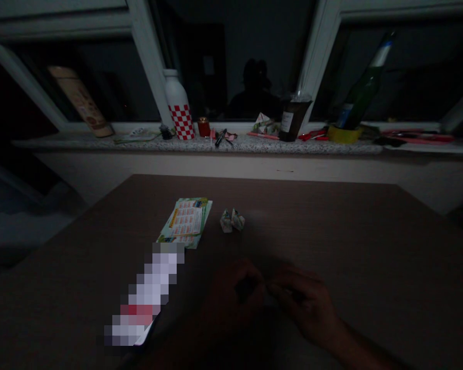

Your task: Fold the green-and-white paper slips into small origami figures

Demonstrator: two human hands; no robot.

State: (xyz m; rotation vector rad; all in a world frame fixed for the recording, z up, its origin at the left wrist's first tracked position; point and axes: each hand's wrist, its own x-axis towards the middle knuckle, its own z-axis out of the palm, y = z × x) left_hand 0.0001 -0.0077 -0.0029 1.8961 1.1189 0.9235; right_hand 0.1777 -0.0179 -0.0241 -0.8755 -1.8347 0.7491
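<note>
My left hand (233, 290) and my right hand (308, 300) are close together over the near middle of the table, in deep shadow. The fingers of both are curled in, with thumb and fingertips pressed together. Whatever lies between the fingertips is too dark to make out. Just beyond them stand two small folded paper pieces (232, 221), pale with printed patches. Left of these is a loose stack of printed paper sheets (187, 221), green-edged with rows of small print. Nearer me, a lit phone (144, 298) lies slanted, its screen blurred out.
Along the granite windowsill (139, 146) stand a tan tumbler (79, 100), a red-checked white bottle (180, 110), a small red jar (203, 127), a dark plastic cup (293, 121) and a green glass bottle (364, 87) in a yellow tape roll (343, 134). The brown table (351, 231) reaches close to the wall.
</note>
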